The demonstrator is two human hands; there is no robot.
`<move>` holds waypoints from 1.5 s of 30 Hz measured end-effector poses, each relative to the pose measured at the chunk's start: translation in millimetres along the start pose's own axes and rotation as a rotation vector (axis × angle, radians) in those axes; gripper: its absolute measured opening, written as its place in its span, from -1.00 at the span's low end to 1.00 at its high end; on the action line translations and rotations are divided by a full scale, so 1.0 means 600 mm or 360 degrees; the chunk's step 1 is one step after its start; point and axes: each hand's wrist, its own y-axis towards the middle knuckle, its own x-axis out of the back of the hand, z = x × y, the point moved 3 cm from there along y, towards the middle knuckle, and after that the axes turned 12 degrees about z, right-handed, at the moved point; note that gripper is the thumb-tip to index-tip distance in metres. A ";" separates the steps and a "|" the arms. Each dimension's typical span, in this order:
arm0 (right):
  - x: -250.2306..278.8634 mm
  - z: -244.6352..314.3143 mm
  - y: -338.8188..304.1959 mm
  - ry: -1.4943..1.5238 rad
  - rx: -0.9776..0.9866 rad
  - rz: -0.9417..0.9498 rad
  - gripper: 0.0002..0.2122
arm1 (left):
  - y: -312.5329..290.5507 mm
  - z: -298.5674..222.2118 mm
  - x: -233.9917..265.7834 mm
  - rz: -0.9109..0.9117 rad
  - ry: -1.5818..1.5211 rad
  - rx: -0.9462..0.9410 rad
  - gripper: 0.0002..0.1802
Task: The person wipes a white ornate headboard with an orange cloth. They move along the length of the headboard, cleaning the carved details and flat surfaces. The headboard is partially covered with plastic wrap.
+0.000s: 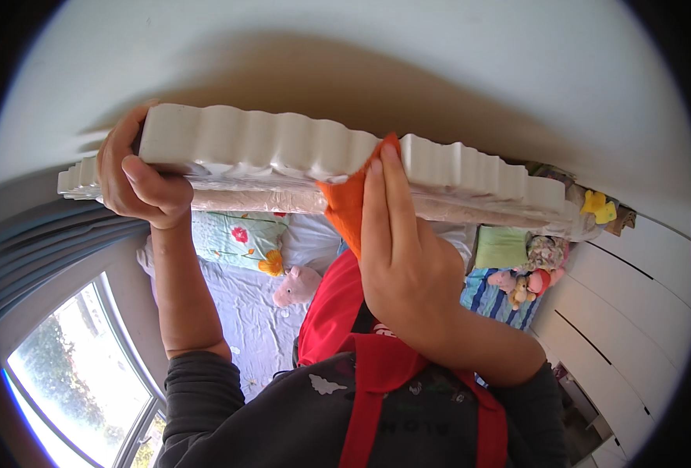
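A long white piece with a scalloped, wavy edge [283,144] juts out from the wall at chest height or above; I cannot make out its exact kind. Around its nearer left end my left hand [144,171] is closed, thumb bent in front and fingers behind. An orange cloth [345,204] drapes over the wavy edge right of the middle. My right hand [408,265] presses this cloth against the edge with two fingers stretched upward; its thumb and other fingers are mostly hidden.
Below is a bed with pale sheets [252,312], a floral pillow [240,240] and a pink plush toy [297,286]. A green cushion [498,248] and several plush toys lie right. Blue curtains [64,249] and a window [76,366] are left; white cabinets [618,312] stand right.
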 end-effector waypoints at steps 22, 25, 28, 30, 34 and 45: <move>-0.003 -0.005 -0.003 0.0608 -0.0023 0.0011 -0.35 | -0.008 0.003 0.000 -0.0009 -0.0067 0.0144 -0.34; -0.013 -0.004 0.007 0.0383 -0.0029 -0.0042 -0.43 | -0.007 0.004 -0.002 -0.0031 -0.0100 0.0125 -0.35; -0.005 0.004 -0.034 0.0024 -0.0023 0.0032 -0.46 | 0.000 -0.006 -0.007 -0.0037 -0.0094 0.0108 -0.35; -0.006 0.003 -0.043 -0.0058 0.0002 -0.0007 -0.47 | 0.001 -0.007 -0.008 -0.0046 -0.0103 0.0106 -0.36; -0.004 -0.003 0.004 0.0239 -0.0080 0.0048 -0.38 | -0.006 -0.002 -0.002 -0.0003 -0.0118 0.0161 -0.36; 0.001 0.016 0.029 0.1654 -0.0197 -0.0021 -0.29 | -0.001 0.000 0.002 0.0101 -0.0211 0.0097 -0.37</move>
